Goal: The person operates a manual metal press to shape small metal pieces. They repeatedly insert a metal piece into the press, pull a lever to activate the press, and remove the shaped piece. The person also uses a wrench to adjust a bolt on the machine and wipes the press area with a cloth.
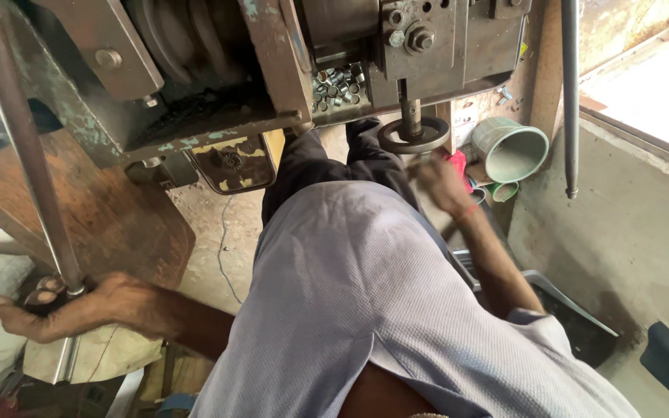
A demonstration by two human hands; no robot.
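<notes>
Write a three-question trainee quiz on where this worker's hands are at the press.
1. True or false: the left hand grips the long metal lever.
2. Where is the right hand? A. on the green cup; B. just below the round die plate; C. in the lap.
3. Fill in: small metal pieces lie heaped on the machine's ____.

Key: 1 true; 2 B; 3 ledge.
</notes>
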